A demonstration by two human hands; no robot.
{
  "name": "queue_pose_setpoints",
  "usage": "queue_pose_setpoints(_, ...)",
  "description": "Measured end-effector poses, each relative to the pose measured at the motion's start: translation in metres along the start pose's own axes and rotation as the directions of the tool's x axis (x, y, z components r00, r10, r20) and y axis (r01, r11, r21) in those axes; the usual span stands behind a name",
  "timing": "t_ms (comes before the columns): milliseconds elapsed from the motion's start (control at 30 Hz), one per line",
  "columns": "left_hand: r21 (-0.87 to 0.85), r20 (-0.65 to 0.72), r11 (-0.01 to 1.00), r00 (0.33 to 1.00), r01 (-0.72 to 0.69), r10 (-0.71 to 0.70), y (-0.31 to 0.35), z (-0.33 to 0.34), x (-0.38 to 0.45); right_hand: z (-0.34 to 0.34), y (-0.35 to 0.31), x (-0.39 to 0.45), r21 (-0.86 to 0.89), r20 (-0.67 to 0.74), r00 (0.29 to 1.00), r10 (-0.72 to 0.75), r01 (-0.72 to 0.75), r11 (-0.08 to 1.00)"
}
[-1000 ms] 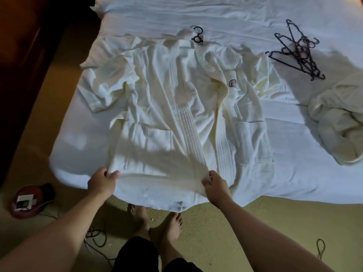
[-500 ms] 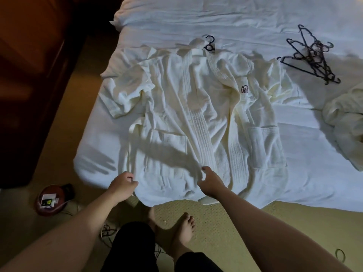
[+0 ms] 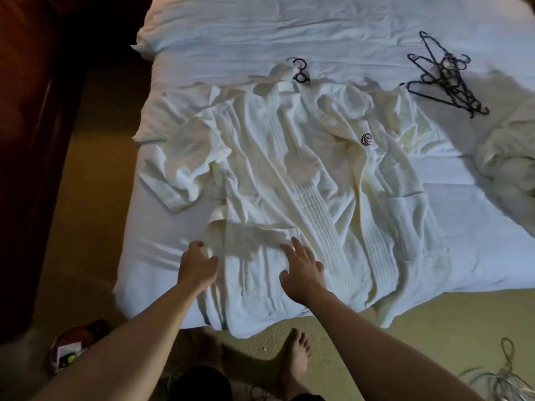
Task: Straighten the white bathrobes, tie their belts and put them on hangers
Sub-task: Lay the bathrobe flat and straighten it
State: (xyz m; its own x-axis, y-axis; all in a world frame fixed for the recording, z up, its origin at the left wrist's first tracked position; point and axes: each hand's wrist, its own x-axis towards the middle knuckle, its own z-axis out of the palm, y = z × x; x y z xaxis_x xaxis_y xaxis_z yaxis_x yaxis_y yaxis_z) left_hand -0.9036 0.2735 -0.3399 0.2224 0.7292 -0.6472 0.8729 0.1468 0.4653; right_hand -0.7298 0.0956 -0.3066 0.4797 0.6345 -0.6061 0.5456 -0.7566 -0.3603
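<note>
White bathrobe [image 3: 304, 180] lies spread front-up on the bed [image 3: 376, 33], collar at the far end, hem hanging over the near edge toward my feet. Front panels overlap, ribbed lapel band runs down the middle, small dark logo [image 3: 366, 139] on the chest, patch pocket on the right side. Left sleeve bunched and folded out to the left. A black hanger hook [image 3: 301, 71] sticks out at the collar.

My left hand [image 3: 198, 266] is over the robe's lower left edge, fingers loosely bent and apart, gripping nothing I can see; whether the fingertips touch the cloth I can't tell. My right hand [image 3: 302, 270] is palm down on the lower front panel, fingers spread and mostly straight, nothing held.

Pile of black hangers [image 3: 445, 79] lies far right on the bed, well apart from the robe. A second crumpled bathrobe [image 3: 509, 166] sits at the right edge. Round red object [image 3: 69, 348] on the carpet at lower left, loose cords [image 3: 503, 374] at lower right.
</note>
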Motion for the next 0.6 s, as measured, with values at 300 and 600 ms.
queue_pose_setpoints(300,0.294,0.106,0.921,0.967,-0.254,0.233,0.007,-0.025,0.065,0.042,-0.066,0.021,0.079,0.108,0.957,0.270,-0.279,0.957)
queue_pose_setpoints(600,-0.265,0.120,0.964,0.992,-0.007,0.041,0.014,-0.069,0.046,0.040,-0.084,-0.001,0.163,0.129,0.945,0.300,-0.319,0.934)
